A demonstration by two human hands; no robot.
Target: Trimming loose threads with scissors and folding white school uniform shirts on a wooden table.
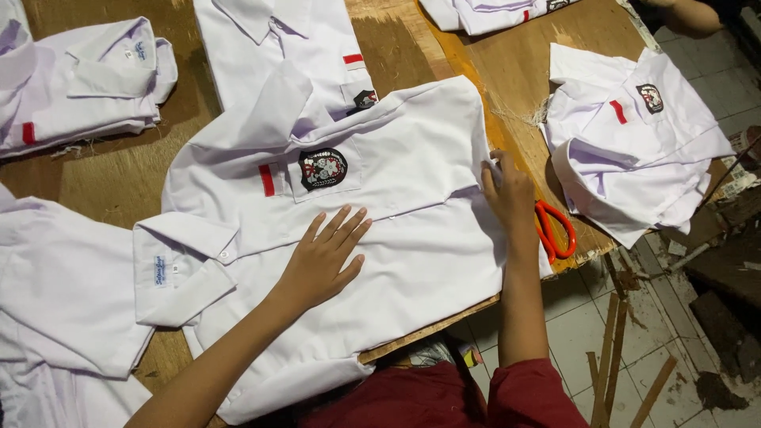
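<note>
Your left hand (pixel 323 257) lies flat, fingers spread, palm down on the white uniform shirt (pixel 396 238), just below its badged chest pocket (pixel 323 169). The shirt is spread face up across the wooden table (pixel 119 178), collar toward your left. Your right hand (pixel 507 194) rests at the shirt's hem edge; its fingers appear to pinch the fabric, though the grip is partly hidden. Orange-handled scissors (pixel 555 230) lie just beside that wrist. Other folded white shirts (pixel 634 135) surround the work.
</note>
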